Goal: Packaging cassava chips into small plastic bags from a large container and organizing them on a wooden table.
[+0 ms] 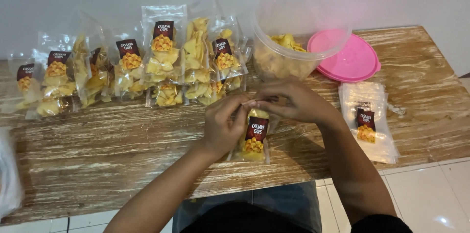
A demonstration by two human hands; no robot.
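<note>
A small clear bag of yellow chips point(253, 140) with a dark label stands on the wooden table point(117, 145) in front of me. My left hand point(224, 122) and my right hand point(293, 101) both pinch its top edge, fingertips meeting above the label. Behind my hands stands a large clear plastic tub point(293, 37), partly filled with yellow chips.
A row of filled, labelled chip bags point(147, 66) lines the back left of the table. A pink round lid point(350, 59) lies right of the tub. A stack of flat labelled bags point(369, 120) lies at the right. Something white point(7, 174) shows at the left edge.
</note>
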